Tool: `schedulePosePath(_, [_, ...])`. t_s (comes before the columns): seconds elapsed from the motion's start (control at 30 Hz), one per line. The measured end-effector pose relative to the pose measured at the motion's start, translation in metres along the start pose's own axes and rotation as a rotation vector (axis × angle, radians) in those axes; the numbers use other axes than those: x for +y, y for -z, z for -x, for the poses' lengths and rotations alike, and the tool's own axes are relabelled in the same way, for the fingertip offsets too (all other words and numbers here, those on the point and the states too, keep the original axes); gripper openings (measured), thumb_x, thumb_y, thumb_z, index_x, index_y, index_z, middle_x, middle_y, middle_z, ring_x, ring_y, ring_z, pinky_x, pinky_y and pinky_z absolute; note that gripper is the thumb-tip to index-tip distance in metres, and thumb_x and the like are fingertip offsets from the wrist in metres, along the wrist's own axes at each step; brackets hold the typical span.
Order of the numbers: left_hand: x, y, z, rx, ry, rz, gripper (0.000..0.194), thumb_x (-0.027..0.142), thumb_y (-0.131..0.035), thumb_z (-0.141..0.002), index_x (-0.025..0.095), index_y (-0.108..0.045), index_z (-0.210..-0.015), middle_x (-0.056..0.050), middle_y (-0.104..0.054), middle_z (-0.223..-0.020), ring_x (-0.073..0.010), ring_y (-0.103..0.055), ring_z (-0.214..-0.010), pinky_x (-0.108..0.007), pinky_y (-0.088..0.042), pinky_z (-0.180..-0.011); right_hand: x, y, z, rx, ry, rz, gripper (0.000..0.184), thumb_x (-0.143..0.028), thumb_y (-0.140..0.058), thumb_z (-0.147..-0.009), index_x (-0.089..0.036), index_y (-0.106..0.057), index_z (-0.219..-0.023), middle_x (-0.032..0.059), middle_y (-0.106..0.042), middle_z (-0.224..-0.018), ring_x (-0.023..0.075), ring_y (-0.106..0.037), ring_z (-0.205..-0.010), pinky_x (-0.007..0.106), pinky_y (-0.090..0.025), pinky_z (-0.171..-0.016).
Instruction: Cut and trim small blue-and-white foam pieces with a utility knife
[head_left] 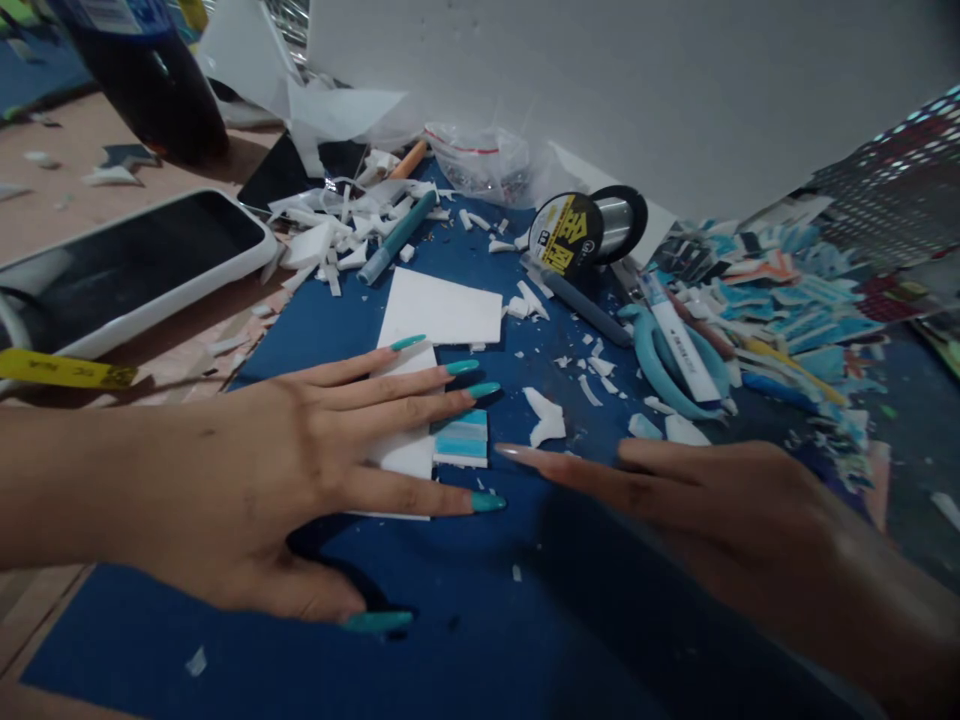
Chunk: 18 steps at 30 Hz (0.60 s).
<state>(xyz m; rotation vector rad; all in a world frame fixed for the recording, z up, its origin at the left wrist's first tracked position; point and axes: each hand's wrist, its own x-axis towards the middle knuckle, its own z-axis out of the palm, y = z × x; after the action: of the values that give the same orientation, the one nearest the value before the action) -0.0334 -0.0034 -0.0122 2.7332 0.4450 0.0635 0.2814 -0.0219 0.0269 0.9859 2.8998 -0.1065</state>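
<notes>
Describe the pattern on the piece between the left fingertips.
The piece has blue and paler stripes; head view.

On the mat [247, 650], a card [446, 305] lies at the far side of the left hand [300, 450], with a spool [562, 235] farther right; a phone [142, 275] lies left of the mat (a bottle [172, 110] behind it).

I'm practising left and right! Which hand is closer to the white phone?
Left. The left hand is close by, below and right of the white phone in the picture. The right hand is much farther right, past the left fingertips.
</notes>
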Motion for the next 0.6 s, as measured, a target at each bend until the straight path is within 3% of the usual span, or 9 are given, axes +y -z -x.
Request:
schedulePosePath(0.13, [0.0, 0.0, 0.0, 0.012, 0.006, 0.009, 0.071, 0.062, -0.049, -0.084, 0.041, -0.025, -0.147, -0.007, -0.011, -0.159, -0.04, -0.018, -0.141, -0.064, -0.013, -0.113, -0.008, -0.004, -0.016, -0.052, 0.042, 0.041, 0.075, 0.007, -0.029, -0.078, -0.035, -0.049, -0.137, -0.0065, -0.04, -0.057, 0.0056, -0.036, -0.039, 0.017, -0.025, -0.044])
schedulePosePath(0.3, [0.001, -0.001, -0.001, 0.051, 0.023, 0.033, 0.07, 0.061, -0.055, -0.081, 0.04, -0.033, -0.144, -0.006, -0.018, -0.158, -0.0396, -0.024, -0.14, -0.062, -0.014, -0.114, -0.005, -0.008, -0.014, -0.082, 0.034, 0.024, 0.076, 0.006, -0.029, -0.077, -0.036, -0.045, -0.139, -0.0063, -0.044, -0.059, 0.0064, -0.039, -0.039, 0.017, -0.025, -0.043])
schedulePosePath(0.6, [0.001, -0.001, 0.001, 0.03, 0.022, 0.021, 0.069, 0.063, -0.051, -0.082, 0.041, -0.031, -0.145, -0.005, -0.017, -0.158, -0.0387, -0.022, -0.14, -0.062, -0.014, -0.114, -0.013, -0.013, -0.014, -0.071, 0.01, 0.062, 0.077, 0.003, -0.03, -0.08, -0.037, -0.034, -0.145, -0.0041, -0.048, -0.064, 0.0097, -0.045, -0.041, 0.021, -0.024, -0.042])
